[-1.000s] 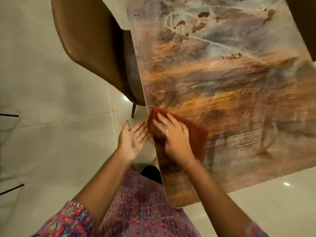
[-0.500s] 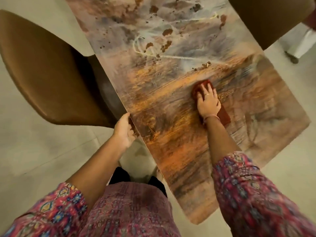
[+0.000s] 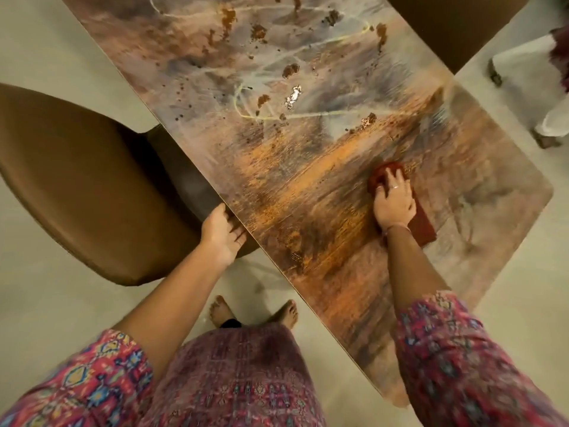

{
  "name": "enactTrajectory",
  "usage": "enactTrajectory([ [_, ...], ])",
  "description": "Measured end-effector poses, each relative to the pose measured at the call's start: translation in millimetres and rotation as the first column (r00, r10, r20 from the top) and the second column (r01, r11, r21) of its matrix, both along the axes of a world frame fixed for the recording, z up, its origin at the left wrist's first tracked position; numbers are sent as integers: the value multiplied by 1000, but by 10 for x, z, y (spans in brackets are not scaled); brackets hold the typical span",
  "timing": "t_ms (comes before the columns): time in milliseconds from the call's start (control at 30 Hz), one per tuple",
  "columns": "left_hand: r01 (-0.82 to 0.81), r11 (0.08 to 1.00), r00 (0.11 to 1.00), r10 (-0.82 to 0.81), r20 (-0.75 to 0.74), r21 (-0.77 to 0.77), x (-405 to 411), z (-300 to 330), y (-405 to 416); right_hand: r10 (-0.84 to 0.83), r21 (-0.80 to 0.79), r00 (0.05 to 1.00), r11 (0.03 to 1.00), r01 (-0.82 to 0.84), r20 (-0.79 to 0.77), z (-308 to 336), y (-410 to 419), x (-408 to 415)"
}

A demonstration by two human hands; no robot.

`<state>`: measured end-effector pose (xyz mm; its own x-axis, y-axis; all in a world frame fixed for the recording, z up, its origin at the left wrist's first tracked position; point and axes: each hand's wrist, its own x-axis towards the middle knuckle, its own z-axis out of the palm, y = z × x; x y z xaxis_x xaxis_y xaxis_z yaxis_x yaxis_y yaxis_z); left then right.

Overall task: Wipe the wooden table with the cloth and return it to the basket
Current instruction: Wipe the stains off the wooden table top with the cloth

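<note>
The wooden table [image 3: 292,192] runs diagonally through the head view, with brown stains and pale smears across its far half. A dark red cloth [image 3: 421,224] lies flat on the near right part of the top. My right hand [image 3: 394,201] presses down on the cloth, fingers spread over its bunched far end. My left hand [image 3: 223,234] rests at the table's left edge, fingers curled under the rim. No basket is in view.
A brown chair [image 3: 77,186] stands tucked at the table's left side, beside my left hand. Another dark chair back [image 3: 455,23] is at the far right. White furniture legs [image 3: 523,57] stand on the pale floor to the right. My bare feet [image 3: 252,312] are by the table's edge.
My right hand has slid the cloth from the table's left edge across to the right side. My left hand has moved from open in the air to the table's edge.
</note>
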<state>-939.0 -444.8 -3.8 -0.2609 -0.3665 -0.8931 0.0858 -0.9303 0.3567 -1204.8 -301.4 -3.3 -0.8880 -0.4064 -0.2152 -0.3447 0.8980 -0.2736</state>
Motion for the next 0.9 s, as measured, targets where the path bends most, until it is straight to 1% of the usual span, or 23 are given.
enactTrajectory([
  [33,-9,1000,1000,9,-4,8,5,-7,-12,-126,14,992,992,126,-2,2,-124,47],
  [67,-19,1000,1000,19,-9,16,7,-9,-25,-154,32,987,987,155,-35,-13,-247,207],
  [100,-27,999,1000,27,-12,20,8,-10,-38,-95,30,992,995,98,-82,-42,-355,433],
  [167,-38,999,999,38,4,22,-7,-9,-69,206,-37,973,977,-211,-107,-102,-511,1042],
  [200,-42,999,999,42,12,16,-16,-4,-87,388,-61,917,917,-395,-93,-121,-530,1363],
  [267,-34,999,999,34,7,12,-34,26,-122,686,-62,726,723,-688,-42,-140,-426,1904],
  [333,-25,1000,1000,25,0,14,-16,24,-153,827,-52,562,561,-826,-26,-137,-281,1958],
  [367,-21,1000,1000,21,2,10,-2,4,-174,840,-66,541,538,-840,-38,-121,-270,1768],
  [400,-17,1000,1000,17,3,13,16,-8,-198,811,-70,583,580,-812,-42,-120,-272,1522],
  [467,-8,1000,1000,8,11,23,45,-18,-230,644,3,763,764,-645,-61,-100,-255,885],
  [500,-4,1000,1000,4,13,23,52,-17,-235,486,49,871,874,-484,-71,-74,-224,539],
  [533,-3,1000,1000,3,13,22,55,-17,-241,276,51,959,961,-273,-64,-42,-184,249],
  [567,-5,1000,1000,5,13,20,44,-16,-249,28,25,999,999,-27,-38,1,-172,57],
  [600,-11,1000,1000,11,11,25,26,-17,-249,-182,4,983,983,182,-11,27,-221,-31],
  [633,-19,999,1000,18,15,34,8,-20,-249,-313,-6,950,950,313,-6,29,-320,8],
  [667,-24,999,1000,23,20,46,-35,-27,-261,-341,-8,940,940,341,-28,18,-467,150],
  [700,-28,998,999,27,18,51,-82,-35,-284,-259,-12,963,966,259,-76,-19,-619,327],
  [733,-37,998,999,37,12,46,-134,-45,-311,-79,-15,990,997,78,-116,-49,-764,582],
  [767,-58,998,998,57,8,36,-182,-52,-344,148,-18,982,988,-151,-117,-91,-886,869],
  [800,-86,996,996,86,7,22,-213,-54,-371,372,-37,923,925,-377,-96,-114,-951,1191],
  [833,-110,994,994,110,13,11,-243,-59,-399,560,-56,826,824,-563,-59,-133,-953,1510],
  [867,-116,993,992,115,42,9,-252,-70,-415,687,-80,726,722,-687,-28,-129,-898,1755],
  [900,-106,994,991,104,82,19,-248,-90,-422,754,-118,657,653,-748,10,-95,-848,1871],
])
